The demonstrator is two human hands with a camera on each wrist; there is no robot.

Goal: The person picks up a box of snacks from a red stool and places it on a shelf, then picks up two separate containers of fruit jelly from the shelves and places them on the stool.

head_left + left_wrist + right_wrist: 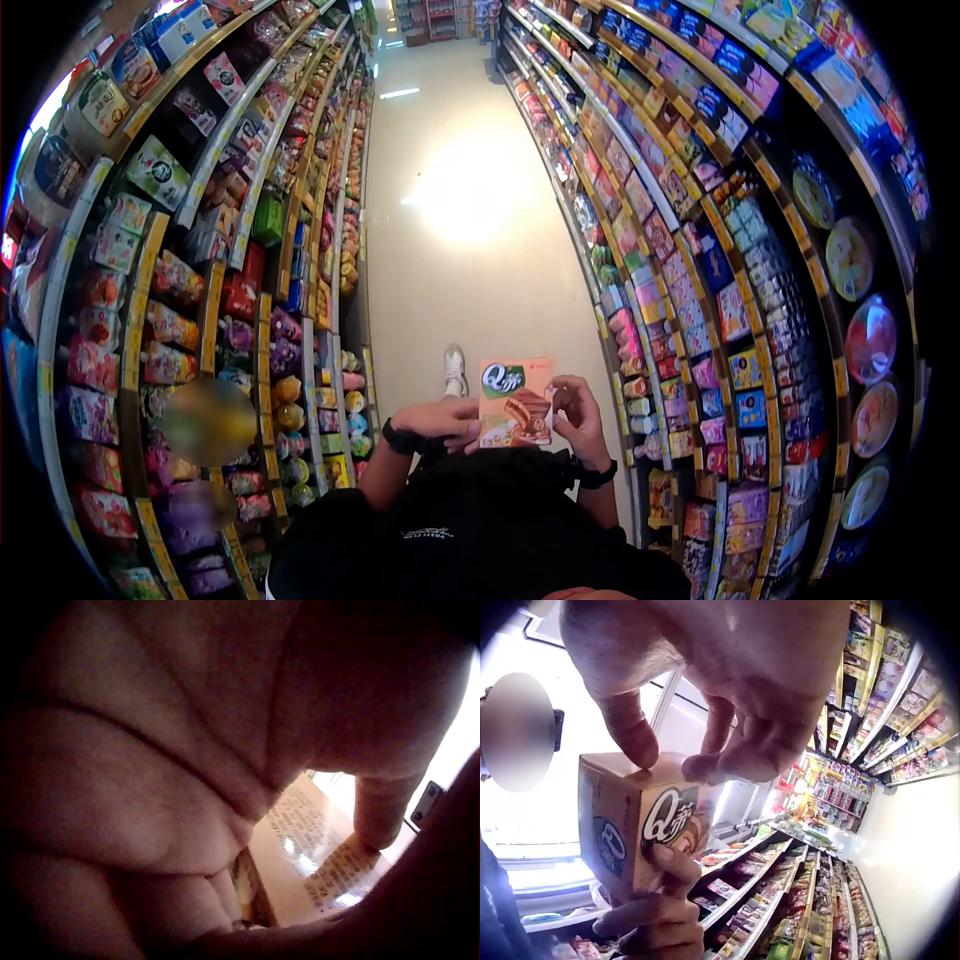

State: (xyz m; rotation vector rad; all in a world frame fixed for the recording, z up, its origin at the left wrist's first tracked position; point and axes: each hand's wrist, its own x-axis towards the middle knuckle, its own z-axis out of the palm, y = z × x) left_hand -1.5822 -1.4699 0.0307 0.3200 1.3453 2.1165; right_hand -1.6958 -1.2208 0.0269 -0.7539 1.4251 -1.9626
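A small orange snack cake box with a green "Q" logo and pictures of chocolate cake is held in front of the torso in the head view. My left hand grips it from the left; the right wrist view shows that hand's thumb on the printed front and its fingers wrapped underneath. From the other side, my right hand pinches the box edge between thumb and curled fingers. In the left wrist view, dense printed text on a box panel shows between dark palm and fingers.
Shelves of packaged snacks line the left of the aisle, and more shelves stand on the right. Between them runs a pale tiled floor with a bright light reflection. One white shoe shows below the hands.
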